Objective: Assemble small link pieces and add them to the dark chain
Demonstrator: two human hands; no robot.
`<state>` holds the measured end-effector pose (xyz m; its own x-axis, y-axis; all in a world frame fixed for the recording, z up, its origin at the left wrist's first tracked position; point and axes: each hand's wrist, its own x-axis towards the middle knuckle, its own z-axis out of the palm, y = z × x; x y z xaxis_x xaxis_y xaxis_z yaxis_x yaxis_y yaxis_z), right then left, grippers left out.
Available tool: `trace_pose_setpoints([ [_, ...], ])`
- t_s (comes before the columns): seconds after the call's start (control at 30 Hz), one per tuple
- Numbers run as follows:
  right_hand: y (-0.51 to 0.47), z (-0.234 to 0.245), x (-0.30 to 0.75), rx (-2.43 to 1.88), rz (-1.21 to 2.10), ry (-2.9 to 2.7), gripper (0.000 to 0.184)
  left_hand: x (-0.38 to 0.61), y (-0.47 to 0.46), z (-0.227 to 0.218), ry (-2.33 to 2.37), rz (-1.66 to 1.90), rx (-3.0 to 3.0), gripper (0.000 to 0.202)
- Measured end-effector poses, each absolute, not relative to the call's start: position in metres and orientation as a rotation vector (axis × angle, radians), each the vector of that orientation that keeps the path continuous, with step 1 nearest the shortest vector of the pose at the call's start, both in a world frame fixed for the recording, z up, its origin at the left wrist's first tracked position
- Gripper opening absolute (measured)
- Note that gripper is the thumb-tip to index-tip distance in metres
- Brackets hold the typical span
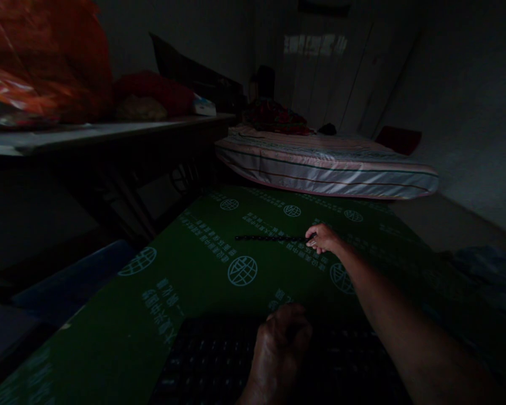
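Dim room, little light. A green mat [219, 247] printed with pale globe marks and lines of lettering covers the floor in front of the person. Beyond its far edge lies a striped mattress [324, 169] with bundled cloth on it; pale wall and a door behind. At left stands a dark counter [109, 132] carrying an orange bag [46, 62] and red bundles.

Right hand [322, 238] stretched forward, fingers closed around the near end of a thin dark rod [272, 238]. Rod lies level across the mat, pointing left, slender, straight and black; surface detail too dark to tell.

Left hand [280, 349] low and near, curled into a loose fist, resting on a dark ribbed sheet [211, 360] at the mat's near edge.
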<state>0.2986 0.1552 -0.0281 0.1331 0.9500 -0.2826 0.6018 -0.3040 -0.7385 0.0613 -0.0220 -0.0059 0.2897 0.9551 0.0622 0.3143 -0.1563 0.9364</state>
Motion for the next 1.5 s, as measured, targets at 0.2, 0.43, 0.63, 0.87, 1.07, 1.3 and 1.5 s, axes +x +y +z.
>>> trace_pose_setpoints([
  [0.2,0.146,-0.022,0.298,-1.895,1.044,-1.407,0.019,0.062,-0.023,-0.004,1.196,0.849,1.687,0.016],
  [0.43,0.125,-0.012,0.298,-1.795,0.981,-1.211,0.029,0.061,-0.022,-0.008,1.157,0.904,1.728,0.012],
  [0.63,0.086,-0.003,0.292,-1.773,0.979,-1.114,0.055,0.062,-0.021,-0.011,1.145,0.925,1.707,0.018],
  [0.87,0.014,0.015,0.279,-1.692,1.042,-1.174,0.067,0.063,-0.019,-0.014,1.143,0.95,1.663,0.015],
  [1.07,-0.024,0.021,0.272,-1.757,0.952,-1.068,0.059,0.064,-0.018,-0.014,1.126,0.989,1.665,0.014],
  [1.3,-0.046,0.034,0.267,-1.561,1.015,-1.151,0.039,0.067,-0.016,-0.016,1.108,1.015,1.639,0.015],
  [1.5,-0.052,0.035,0.266,-1.484,1.136,-1.238,0.036,0.068,-0.016,-0.018,1.091,1.018,1.637,0.013],
])
